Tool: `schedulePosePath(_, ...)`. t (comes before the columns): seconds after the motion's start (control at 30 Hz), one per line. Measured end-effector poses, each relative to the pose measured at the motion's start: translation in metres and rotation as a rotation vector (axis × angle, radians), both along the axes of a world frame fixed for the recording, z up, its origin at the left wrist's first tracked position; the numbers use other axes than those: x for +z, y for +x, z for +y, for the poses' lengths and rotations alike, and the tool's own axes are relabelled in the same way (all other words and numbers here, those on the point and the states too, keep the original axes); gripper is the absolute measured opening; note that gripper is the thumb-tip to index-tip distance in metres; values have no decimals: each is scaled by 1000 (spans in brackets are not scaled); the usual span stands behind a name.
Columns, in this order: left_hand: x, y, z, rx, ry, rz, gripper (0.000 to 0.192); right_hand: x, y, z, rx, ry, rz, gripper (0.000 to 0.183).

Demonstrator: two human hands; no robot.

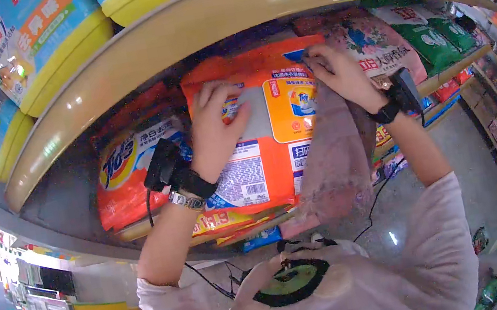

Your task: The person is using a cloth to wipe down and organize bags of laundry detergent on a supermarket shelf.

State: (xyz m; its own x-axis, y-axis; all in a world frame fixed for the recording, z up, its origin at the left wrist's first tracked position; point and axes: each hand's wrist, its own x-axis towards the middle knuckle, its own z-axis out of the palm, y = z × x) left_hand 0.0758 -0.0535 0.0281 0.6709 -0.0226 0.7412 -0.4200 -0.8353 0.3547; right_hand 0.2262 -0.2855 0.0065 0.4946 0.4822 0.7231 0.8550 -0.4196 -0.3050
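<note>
An orange Tide detergent bag [276,170] lies on the shelf in front of me, its back panel with a printed code facing up. My left hand [219,130] rests on the upper left of this bag, fingers spread and slightly curled. At the bag's upper right corner, my right hand [341,75] pinches a thin greyish-purple cloth [337,169]. The cloth hangs down over the bag's right side and past the shelf's front edge. Part of the bag's right side is hidden beneath it.
Another Tide bag [119,176] lies at the left. To the right are a pink floral detergent bag [376,47] and green bags [431,40]. A beige shelf edge [187,22] curves overhead, below yellow-and-blue jugs [48,50]. A yellow price strip [215,222] runs along the lower shelf front.
</note>
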Motion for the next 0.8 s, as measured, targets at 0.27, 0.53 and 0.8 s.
schedulePosePath(0.27,-2,0,0,8,-3,-6,22,13,-100,-16,456,-162,226,13)
schedulePosePath(0.53,0,-2,-2,15,8,38,22,9,-110,-24,538,-166,367,18)
schedulePosePath(0.8,2,-2,-2,-12,4,14,19,5,-111,-24,493,-164,354,18)
